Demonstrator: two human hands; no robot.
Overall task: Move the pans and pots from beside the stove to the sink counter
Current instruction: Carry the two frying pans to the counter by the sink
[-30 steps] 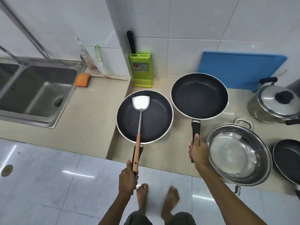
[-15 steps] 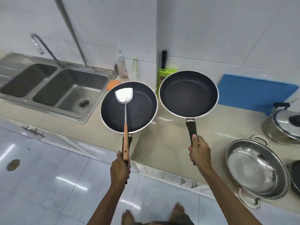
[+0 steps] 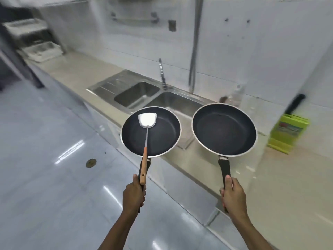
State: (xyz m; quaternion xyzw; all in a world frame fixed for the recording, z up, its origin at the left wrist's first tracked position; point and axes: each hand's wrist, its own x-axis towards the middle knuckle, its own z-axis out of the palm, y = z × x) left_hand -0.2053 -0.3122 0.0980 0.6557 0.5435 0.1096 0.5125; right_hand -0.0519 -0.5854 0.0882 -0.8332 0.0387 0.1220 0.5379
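- now, change of view: a second ago both pans sat on the counter beside the knife block; both are lifted clear and carried leftward, and the double sink [image 3: 140, 94] fills mid-frame where the pots and blue board stood.
- meaning for task: transfer under way, judged about midway for this pair; remaining pots are out of view, presumably not yet moved.
- left pan [image 3: 150, 131]: airborne, over the counter's front edge just before the sink; spatula [image 3: 146, 121] lies inside, blade toward the far rim.
- right pan [image 3: 224, 129]: airborne, level, over the counter [image 3: 189, 154] right of the sink; knife block [image 3: 286, 134] near, to its right.
- left hand [image 3: 134, 194]: closed around pan handle and wooden spatula handle together, thumb up, forearm extended forward.
- right hand [image 3: 233, 194]: closed around black handle, thumb laid along its top, arm extended.
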